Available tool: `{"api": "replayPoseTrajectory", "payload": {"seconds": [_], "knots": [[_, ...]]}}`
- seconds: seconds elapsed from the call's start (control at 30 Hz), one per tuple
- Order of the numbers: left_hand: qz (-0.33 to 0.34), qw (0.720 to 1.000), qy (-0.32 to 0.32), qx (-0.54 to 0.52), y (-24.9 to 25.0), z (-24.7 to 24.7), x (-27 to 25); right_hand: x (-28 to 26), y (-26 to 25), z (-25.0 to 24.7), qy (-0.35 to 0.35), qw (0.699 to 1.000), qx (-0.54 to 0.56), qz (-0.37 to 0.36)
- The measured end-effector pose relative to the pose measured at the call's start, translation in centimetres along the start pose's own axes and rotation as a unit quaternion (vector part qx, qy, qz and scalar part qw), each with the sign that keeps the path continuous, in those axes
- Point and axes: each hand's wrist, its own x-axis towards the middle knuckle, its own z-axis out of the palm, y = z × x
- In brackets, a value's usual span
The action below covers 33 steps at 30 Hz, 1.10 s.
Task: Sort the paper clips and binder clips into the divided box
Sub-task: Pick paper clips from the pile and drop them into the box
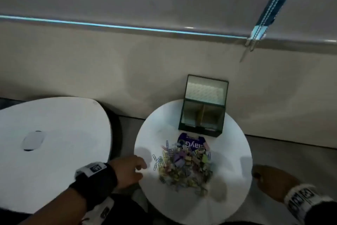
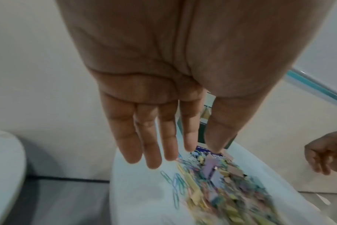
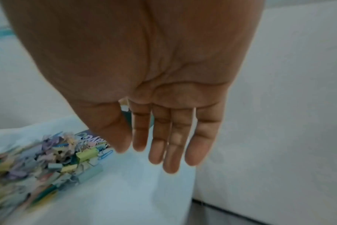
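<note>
A mixed pile of pastel paper clips and binder clips (image 1: pixel 184 165) lies in the middle of a small round white table (image 1: pixel 233 152). Behind it stands the dark-framed divided box (image 1: pixel 203 108), lid raised, two compartments showing. My left hand (image 1: pixel 132 169) hovers at the table's left edge, fingers straight and empty, just short of loose paper clips (image 2: pixel 175 182). My right hand (image 1: pixel 271 181) hangs off the table's right edge, relaxed and empty. In the right wrist view the fingers (image 3: pixel 171 152) point down beside the pile (image 3: pixel 48 159).
A purple printed card (image 1: pixel 189 141) lies between the pile and the box. A larger white table (image 1: pixel 54 142) stands to the left, with a gap of floor between. A beige wall runs close behind both tables.
</note>
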Motion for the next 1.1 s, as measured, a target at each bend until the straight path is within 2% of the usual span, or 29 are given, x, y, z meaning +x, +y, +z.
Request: {"api": "replayPoseTrajectory", "payload": {"seconds": [0.03, 0.07, 0.17, 0.23, 0.33, 0.4, 0.5, 0.6, 0.73, 0.93, 1.03, 1.1], "knots": [[-0.001, 1.000, 0.020, -0.002, -0.3, 0.3, 2.3, 2.0, -0.9, -0.1, 0.030, 0.999, 0.020, -0.011], [-0.011, 0.999, 0.032, -0.004, -0.6, 0.6, 4.3, 4.4, -1.7, -0.3, 0.089, 0.995, 0.035, -0.023], [0.008, 0.998, 0.056, 0.038, -1.1, 1.2, 9.5, 9.4, -2.7, 0.8, 0.108, 0.992, 0.021, -0.061], [0.026, 0.994, 0.077, 0.066, -1.1, 2.1, 11.1, 11.1, -3.4, 2.1, 0.159, 0.984, 0.011, -0.085], [0.060, 0.987, 0.119, 0.092, -1.7, 3.4, 12.9, 12.9, -4.4, 3.3, 0.258, 0.955, 0.019, -0.147], [0.077, 0.977, 0.145, 0.136, -1.8, 4.1, 13.8, 14.2, -4.6, 4.0, 0.292, 0.941, 0.001, -0.172], [0.074, 0.961, 0.189, 0.190, -1.4, 4.5, 14.4, 15.4, -5.1, 4.2, 0.327, 0.932, -0.017, -0.154], [0.049, 0.960, 0.196, 0.193, 0.4, 4.9, 13.4, 14.9, -6.1, 4.0, 0.331, 0.937, 0.008, -0.115], [0.019, 0.950, 0.206, 0.233, 2.3, 5.3, 12.3, 14.5, -7.0, 4.5, 0.340, 0.935, 0.007, -0.100], [0.008, 0.928, 0.265, 0.260, 3.3, 4.7, 13.5, 14.9, -6.2, 4.7, 0.423, 0.903, 0.050, -0.060], [0.003, 0.934, 0.277, 0.223, 3.7, 4.7, 13.9, 14.7, -5.2, 4.5, 0.436, 0.895, 0.085, -0.046], [0.013, 0.944, 0.273, 0.185, 3.9, 4.4, 14.0, 14.6, -5.3, 4.6, 0.406, 0.907, 0.098, -0.057]]}}
